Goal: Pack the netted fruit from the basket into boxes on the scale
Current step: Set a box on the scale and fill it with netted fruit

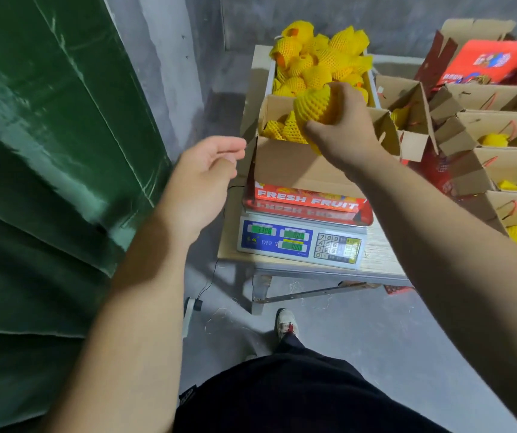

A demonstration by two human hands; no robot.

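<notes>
A netted fruit sits gripped in the curled fingers of the right hand, above the open box on the scale. The left hand hangs beside it, fingers loosely curled, holding nothing.

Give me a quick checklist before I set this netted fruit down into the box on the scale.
1. Right hand grips the yellow foam-netted fruit: ok.
2. Fruit is above the open brown cardboard box: ok.
3. Box sits on the white digital scale: ok.
4. Space left in the box: cannot tell.
5. Left hand empty and outside the box: ok.
6. Scale reading legible: not ok, blurred.
</notes>
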